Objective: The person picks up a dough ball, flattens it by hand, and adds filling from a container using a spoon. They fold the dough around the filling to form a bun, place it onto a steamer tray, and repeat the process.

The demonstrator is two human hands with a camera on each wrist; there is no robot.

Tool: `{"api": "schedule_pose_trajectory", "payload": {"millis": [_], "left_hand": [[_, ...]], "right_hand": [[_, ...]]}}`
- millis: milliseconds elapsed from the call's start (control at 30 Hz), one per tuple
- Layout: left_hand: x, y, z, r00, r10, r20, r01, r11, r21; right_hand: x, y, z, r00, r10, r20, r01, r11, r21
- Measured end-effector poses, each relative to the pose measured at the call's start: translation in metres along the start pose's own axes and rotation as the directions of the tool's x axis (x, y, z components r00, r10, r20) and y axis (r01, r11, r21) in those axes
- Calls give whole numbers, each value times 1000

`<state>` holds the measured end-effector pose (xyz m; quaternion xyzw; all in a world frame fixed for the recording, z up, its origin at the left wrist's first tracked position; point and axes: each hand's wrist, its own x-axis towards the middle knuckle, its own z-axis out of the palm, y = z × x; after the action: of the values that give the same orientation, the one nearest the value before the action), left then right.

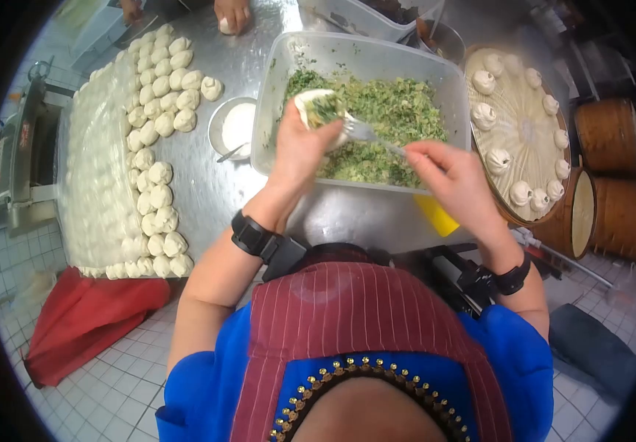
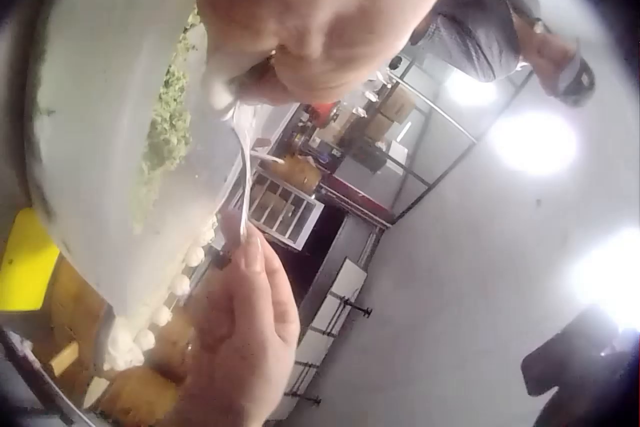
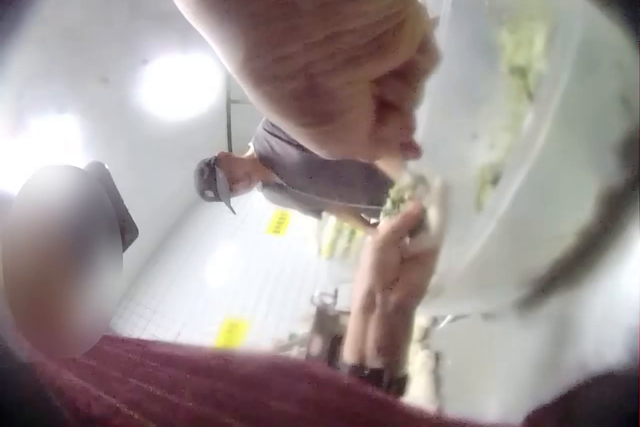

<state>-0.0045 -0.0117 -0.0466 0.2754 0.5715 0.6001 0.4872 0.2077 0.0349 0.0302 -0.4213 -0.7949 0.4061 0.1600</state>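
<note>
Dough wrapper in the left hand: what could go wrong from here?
1. The fork, held by the right hand, points its tines at the dough wrapper cupped in the left hand; a hard push might tear it.
2. The green filling sits near the wrapper's edge and might spill, probably back into the plastic tub below.

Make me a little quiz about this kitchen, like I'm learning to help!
1. True or false: the right hand holds a fork.
2. What does the left hand hold? A) a dough wrapper with green filling B) a cup C) a knife
3. Fill in: the finished buns sit on a round ____ to the right of the tub.
Key: 1 true; 2 A; 3 steamer tray.
</note>
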Motion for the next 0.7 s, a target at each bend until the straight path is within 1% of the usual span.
{"api": "schedule_pose_trajectory", "payload": {"millis": [33,100,133,167,200,233,267,333,367,433,467,500,533,567,633,667,700], "left_hand": [[2,2,-4,999,23,-34,-25,999,-44],[8,1,-18,991,15,-133,-26,996,-81],[7,0,-22,991,13,-133,-24,996,-81],[7,-1,-26,991,3,-131,-21,991,-135],[7,-1,-28,992,-5,-129,-20,982,-186],[7,0,-29,991,-3,-132,-21,983,-182],[7,0,-29,994,-11,-112,-14,975,-220],[9,0,-30,995,-22,-100,-6,964,-267],[10,1,-31,994,-19,-105,-9,964,-264],[12,1,-33,993,-68,-98,30,936,-350],[12,0,-34,993,-69,-99,30,936,-351],[13,-2,-35,993,-79,-87,42,932,-360],[14,-2,-35,993,-87,-75,53,928,-368],[14,-1,-36,994,-81,-72,49,928,-370],[13,4,-40,995,-98,-5,88,917,-389],[12,5,-39,996,-89,0,82,918,-387],[9,6,-36,994,-111,2,99,878,-469]], "right_hand": [[2,5,-3,1000,5,7,-5,1000,0],[13,15,-10,998,-49,44,57,977,-205],[20,25,-7,994,-90,61,105,939,-328],[29,40,2,994,-90,61,105,939,-327],[38,56,15,979,-161,124,198,891,-408],[44,58,23,955,-224,193,291,830,-476],[45,57,28,955,-225,194,292,832,-472],[50,50,37,893,-175,414,354,843,-406],[51,48,36,891,-181,415,358,842,-403],[47,44,27,860,-268,435,395,888,-235],[46,45,22,859,-268,437,396,888,-235],[45,45,17,874,-202,442,281,952,-121],[43,46,11,881,-137,453,157,988,-6],[43,46,5,882,-139,450,161,987,-11],[42,45,-8,878,30,478,-91,990,106],[39,43,-14,883,26,469,-85,991,105],[35,39,-20,913,62,404,-135,979,155]]}}
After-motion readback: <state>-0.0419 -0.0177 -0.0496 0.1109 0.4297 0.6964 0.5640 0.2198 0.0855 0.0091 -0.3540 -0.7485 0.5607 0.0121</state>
